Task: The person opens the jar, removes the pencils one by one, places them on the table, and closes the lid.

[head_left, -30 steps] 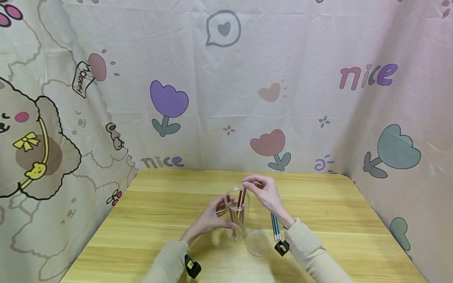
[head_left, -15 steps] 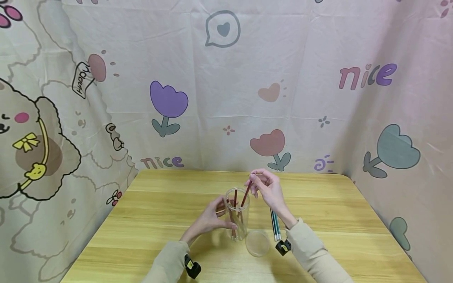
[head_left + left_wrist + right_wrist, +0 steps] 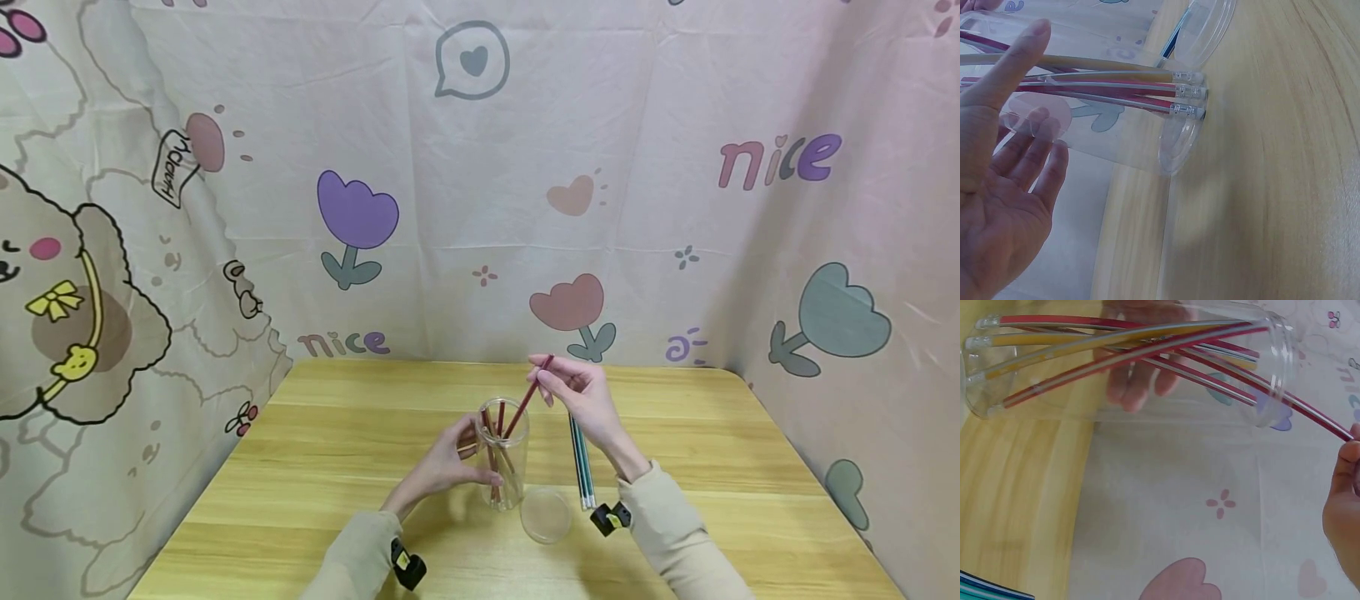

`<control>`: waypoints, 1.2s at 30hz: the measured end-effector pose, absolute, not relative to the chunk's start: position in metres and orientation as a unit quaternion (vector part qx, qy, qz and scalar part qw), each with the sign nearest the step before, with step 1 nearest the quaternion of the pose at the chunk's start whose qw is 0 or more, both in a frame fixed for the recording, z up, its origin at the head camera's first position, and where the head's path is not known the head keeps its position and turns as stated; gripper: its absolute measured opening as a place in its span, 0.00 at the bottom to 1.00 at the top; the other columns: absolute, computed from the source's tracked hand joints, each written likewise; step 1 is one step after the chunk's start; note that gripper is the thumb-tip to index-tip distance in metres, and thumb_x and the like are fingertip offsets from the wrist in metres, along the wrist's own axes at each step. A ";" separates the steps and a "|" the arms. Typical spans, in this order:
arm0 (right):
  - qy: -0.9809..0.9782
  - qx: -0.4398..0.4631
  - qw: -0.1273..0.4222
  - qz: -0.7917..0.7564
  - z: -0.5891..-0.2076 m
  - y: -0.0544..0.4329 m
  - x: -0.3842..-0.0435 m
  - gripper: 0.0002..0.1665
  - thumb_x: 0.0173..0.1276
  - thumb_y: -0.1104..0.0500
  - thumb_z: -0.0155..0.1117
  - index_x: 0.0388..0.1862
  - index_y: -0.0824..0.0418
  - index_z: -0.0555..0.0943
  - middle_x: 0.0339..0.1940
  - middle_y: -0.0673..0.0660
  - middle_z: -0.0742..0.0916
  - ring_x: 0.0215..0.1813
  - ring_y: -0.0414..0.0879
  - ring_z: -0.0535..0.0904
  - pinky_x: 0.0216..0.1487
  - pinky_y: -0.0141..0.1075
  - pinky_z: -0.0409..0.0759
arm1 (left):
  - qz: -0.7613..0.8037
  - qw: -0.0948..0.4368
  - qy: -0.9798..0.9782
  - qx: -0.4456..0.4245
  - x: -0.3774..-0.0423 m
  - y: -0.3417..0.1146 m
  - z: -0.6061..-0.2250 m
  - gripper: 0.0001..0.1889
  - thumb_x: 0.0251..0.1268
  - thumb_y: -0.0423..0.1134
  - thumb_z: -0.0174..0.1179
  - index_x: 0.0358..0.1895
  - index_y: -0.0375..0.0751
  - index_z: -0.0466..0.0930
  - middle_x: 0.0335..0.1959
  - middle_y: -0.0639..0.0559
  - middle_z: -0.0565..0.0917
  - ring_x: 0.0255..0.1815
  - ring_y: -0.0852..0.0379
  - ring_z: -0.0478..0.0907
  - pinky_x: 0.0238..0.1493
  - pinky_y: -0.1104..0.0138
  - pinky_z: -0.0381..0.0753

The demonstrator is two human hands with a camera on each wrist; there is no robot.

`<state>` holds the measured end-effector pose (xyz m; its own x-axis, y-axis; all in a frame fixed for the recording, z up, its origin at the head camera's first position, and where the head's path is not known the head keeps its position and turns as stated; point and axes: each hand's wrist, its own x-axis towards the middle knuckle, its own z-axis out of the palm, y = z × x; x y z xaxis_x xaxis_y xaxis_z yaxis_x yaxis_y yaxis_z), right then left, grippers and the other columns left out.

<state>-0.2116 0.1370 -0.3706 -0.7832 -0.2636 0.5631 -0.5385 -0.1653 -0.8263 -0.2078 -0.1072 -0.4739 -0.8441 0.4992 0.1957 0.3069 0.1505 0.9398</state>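
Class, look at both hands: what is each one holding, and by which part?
The left hand holds the clear jar around its side; the right hand pinches a red pencil near its upper end.

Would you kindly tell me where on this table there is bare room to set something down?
The table is bare left of the left hand and right of the right hand, out to its edges. Crowded around the jar, clear lid and green pencils.

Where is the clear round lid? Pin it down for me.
In the head view, the clear round lid lies on the wooden table, between the clear jar on its left and the teal pencils on its right.
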 end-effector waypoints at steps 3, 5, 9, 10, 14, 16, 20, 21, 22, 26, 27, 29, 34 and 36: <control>-0.636 0.309 0.086 0.702 -0.367 0.140 -0.210 0.12 0.74 0.68 0.59 0.53 0.67 0.83 0.36 0.44 0.91 0.27 0.33 0.77 0.29 0.22 0.77 | 0.596 0.081 0.752 0.269 -0.208 -0.107 -0.474 0.41 0.46 0.33 0.79 0.66 0.34 0.69 0.65 0.34 0.78 0.69 0.34 0.74 0.74 0.44 0.72; -0.637 0.302 0.094 0.702 -0.365 0.141 -0.210 0.12 0.74 0.68 0.59 0.52 0.63 0.84 0.36 0.43 0.91 0.28 0.33 0.77 0.30 0.22 0.77 | 0.597 0.081 0.751 0.270 -0.208 -0.107 -0.474 0.40 0.46 0.33 0.79 0.66 0.33 0.69 0.64 0.34 0.78 0.69 0.34 0.74 0.74 0.45 0.72; -0.631 0.290 0.139 0.705 -0.363 0.144 -0.210 0.11 0.74 0.69 0.59 0.48 0.60 0.86 0.34 0.43 0.91 0.27 0.34 0.78 0.30 0.22 0.77 | 0.600 0.082 0.749 0.270 -0.208 -0.107 -0.474 0.40 0.47 0.33 0.79 0.65 0.34 0.69 0.64 0.34 0.78 0.70 0.34 0.73 0.74 0.45 0.72; -0.626 0.289 0.150 0.709 -0.362 0.144 -0.210 0.12 0.73 0.69 0.59 0.47 0.60 0.86 0.34 0.44 0.92 0.26 0.35 0.78 0.29 0.23 0.77 | 0.599 0.082 0.749 0.270 -0.208 -0.107 -0.474 0.40 0.47 0.33 0.79 0.65 0.34 0.69 0.64 0.34 0.78 0.70 0.34 0.73 0.74 0.46 0.72; -0.583 0.299 0.186 0.732 -0.359 0.145 -0.211 0.10 0.73 0.73 0.56 0.46 0.68 0.85 0.35 0.48 0.92 0.25 0.37 0.79 0.27 0.24 0.78 | 0.598 0.083 0.751 0.269 -0.209 -0.107 -0.474 0.40 0.47 0.33 0.79 0.66 0.33 0.69 0.65 0.34 0.78 0.70 0.34 0.73 0.74 0.46 0.72; -0.558 0.309 0.196 0.745 -0.357 0.145 -0.211 0.10 0.73 0.74 0.55 0.45 0.70 0.84 0.35 0.50 0.93 0.25 0.38 0.80 0.25 0.25 0.77 | 0.597 0.084 0.751 0.268 -0.209 -0.108 -0.474 0.41 0.47 0.33 0.79 0.66 0.33 0.69 0.65 0.33 0.78 0.70 0.34 0.73 0.74 0.46 0.71; -0.524 0.315 0.212 0.762 -0.353 0.146 -0.212 0.13 0.75 0.73 0.53 0.45 0.64 0.84 0.34 0.53 0.92 0.25 0.38 0.81 0.24 0.25 0.77 | 0.596 0.084 0.754 0.265 -0.209 -0.108 -0.474 0.41 0.46 0.33 0.79 0.66 0.33 0.68 0.65 0.34 0.78 0.70 0.34 0.73 0.74 0.46 0.72; -0.520 0.312 0.216 0.765 -0.352 0.147 -0.212 0.13 0.75 0.72 0.53 0.45 0.63 0.84 0.33 0.53 0.92 0.25 0.39 0.80 0.24 0.25 0.77 | 0.596 0.084 0.754 0.264 -0.209 -0.108 -0.474 0.41 0.46 0.33 0.79 0.67 0.33 0.68 0.65 0.33 0.78 0.70 0.34 0.73 0.74 0.46 0.72; -0.517 0.307 0.218 0.768 -0.352 0.147 -0.212 0.13 0.76 0.71 0.53 0.45 0.62 0.84 0.33 0.52 0.92 0.25 0.39 0.80 0.24 0.25 0.77 | 0.596 0.085 0.754 0.263 -0.209 -0.108 -0.474 0.41 0.46 0.33 0.79 0.67 0.34 0.68 0.65 0.34 0.78 0.70 0.34 0.73 0.74 0.46 0.72; -0.510 0.287 0.222 0.780 -0.351 0.149 -0.211 0.12 0.79 0.68 0.49 0.47 0.62 0.82 0.31 0.52 0.91 0.24 0.40 0.79 0.23 0.26 0.77 | 0.593 0.084 0.757 0.262 -0.209 -0.108 -0.475 0.42 0.46 0.34 0.80 0.67 0.34 0.68 0.65 0.34 0.78 0.70 0.34 0.73 0.74 0.46 0.72; -0.508 0.282 0.222 0.783 -0.350 0.149 -0.211 0.12 0.79 0.67 0.49 0.48 0.64 0.81 0.30 0.52 0.91 0.24 0.40 0.79 0.23 0.26 0.77 | 0.591 0.083 0.758 0.263 -0.209 -0.108 -0.474 0.42 0.46 0.34 0.80 0.67 0.35 0.68 0.65 0.34 0.78 0.70 0.34 0.73 0.74 0.46 0.72; -0.506 0.274 0.223 0.787 -0.350 0.150 -0.211 0.12 0.80 0.64 0.48 0.51 0.66 0.79 0.29 0.52 0.91 0.23 0.40 0.78 0.21 0.26 0.77 | 0.589 0.082 0.759 0.264 -0.208 -0.108 -0.474 0.42 0.46 0.35 0.80 0.67 0.35 0.69 0.65 0.35 0.78 0.70 0.34 0.73 0.74 0.46 0.72; -0.503 0.273 0.224 0.789 -0.348 0.153 -0.212 0.15 0.81 0.63 0.46 0.55 0.62 0.79 0.29 0.53 0.90 0.21 0.40 0.77 0.20 0.26 0.76 | 0.595 0.085 0.756 0.259 -0.207 -0.108 -0.473 0.42 0.45 0.35 0.81 0.66 0.36 0.69 0.66 0.36 0.78 0.70 0.35 0.73 0.74 0.46 0.72; -0.492 0.280 0.220 0.794 -0.348 0.154 -0.212 0.16 0.81 0.63 0.45 0.58 0.63 0.78 0.30 0.54 0.90 0.22 0.40 0.77 0.20 0.26 0.76 | 0.597 0.085 0.754 0.260 -0.207 -0.108 -0.473 0.42 0.45 0.35 0.80 0.66 0.36 0.69 0.66 0.36 0.78 0.70 0.35 0.73 0.74 0.46 0.71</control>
<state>-0.2118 0.1541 -0.3476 -0.7462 0.0742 0.6616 -0.6256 -0.4179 -0.6587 -0.2069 -0.1082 -0.4730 -0.8510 0.4925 0.1824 0.2905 0.1523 0.9447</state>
